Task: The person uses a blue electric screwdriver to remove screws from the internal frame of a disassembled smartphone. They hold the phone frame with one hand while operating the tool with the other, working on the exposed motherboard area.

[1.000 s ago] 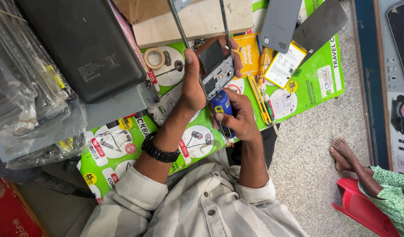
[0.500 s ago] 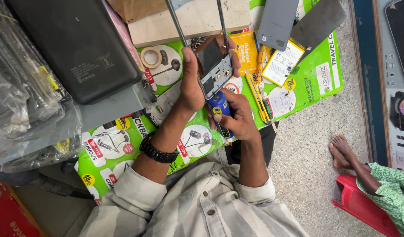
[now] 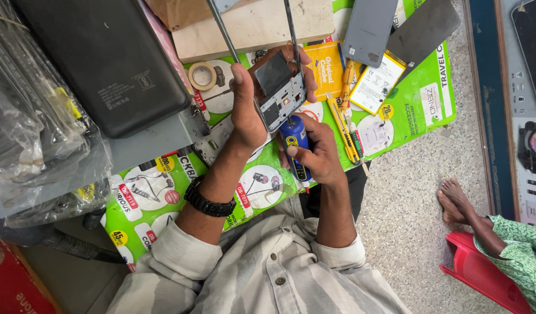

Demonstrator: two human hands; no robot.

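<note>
Counter [image 3: 419, 110] spread with green printed sheets carries a grey back cover [image 3: 369, 29] and a yellow-edged battery [image 3: 377, 84], while an opened phone [image 3: 278, 87] is held above it, gripped in the left hand [image 3: 247, 107]. The right hand [image 3: 320, 154] clasps a blue screwdriver [image 3: 295, 142] just beneath the phone, which has tilted slightly since a second ago, suggesting the tool is being lined up.

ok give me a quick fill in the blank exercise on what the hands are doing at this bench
1. The left hand holds up an opened ____ with its back cover off.
2. The right hand grips a screwdriver with a ____ handle.
3. On the left wrist sits a black ____.
4. The roll of tape lies to the ____ of the left hand in the picture.

Missing words: phone; blue; watch; left
</note>
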